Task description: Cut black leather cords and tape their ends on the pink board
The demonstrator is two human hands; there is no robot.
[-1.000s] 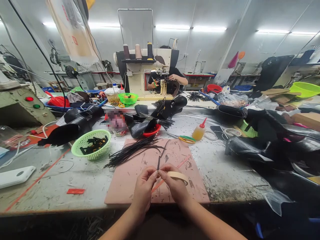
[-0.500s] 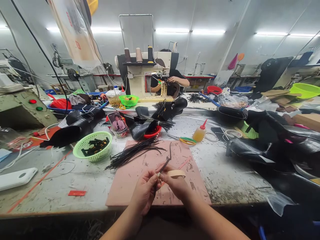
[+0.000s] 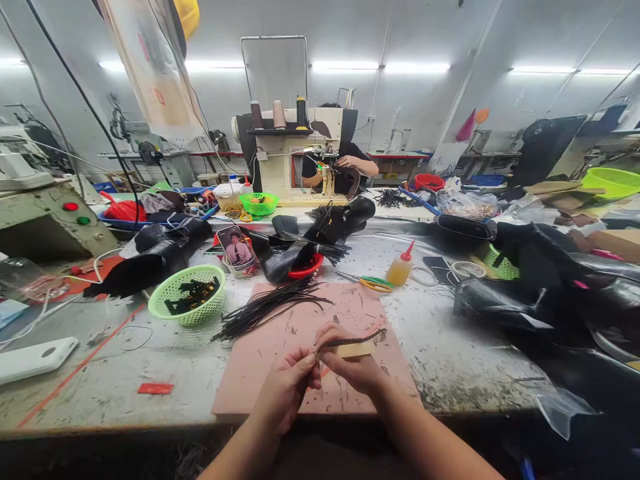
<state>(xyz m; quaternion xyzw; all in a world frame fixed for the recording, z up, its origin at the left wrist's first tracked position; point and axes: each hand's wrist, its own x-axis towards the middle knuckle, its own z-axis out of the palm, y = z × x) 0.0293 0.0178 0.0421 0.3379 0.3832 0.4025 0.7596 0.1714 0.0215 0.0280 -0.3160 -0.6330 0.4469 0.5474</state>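
Scuffed white workbench (image 3: 450, 373) extends both sides of the pink mat (image 3: 360, 303). Cream sewing machine (image 3: 273, 160) beyond the mat, 3 thread spools on its shelf; co-worker (image 3: 359, 165) behind it. Black leather pieces (image 3: 500, 297) heaped right of the mat. Mat itself: smudged, flat, near the bench's front edge. Black boot upper (image 3: 150, 263) lies beyond the mat's far left corner. Bundle of thin black cords (image 3: 265, 310) across the mat's far left part. Pale green basket (image 3: 195, 315) just left of the mat, black pieces inside. Left hand (image 3: 287, 383) and right hand (image 3: 357, 370) over the mat, fingertips together, pinched on 1 end of the thin black strip (image 3: 355, 340) (exact grip partly hidden). Glue bottle (image 3: 399, 269), red nozzle, and scissors (image 3: 375, 285) just past the mat's far right corner. Tape roll (image 3: 356, 349) over the mat, carried on the right hand. Strip lies above the mat too, free end pointing right, alongside the tape. Red tab (image 3: 155, 388) left of the mat.
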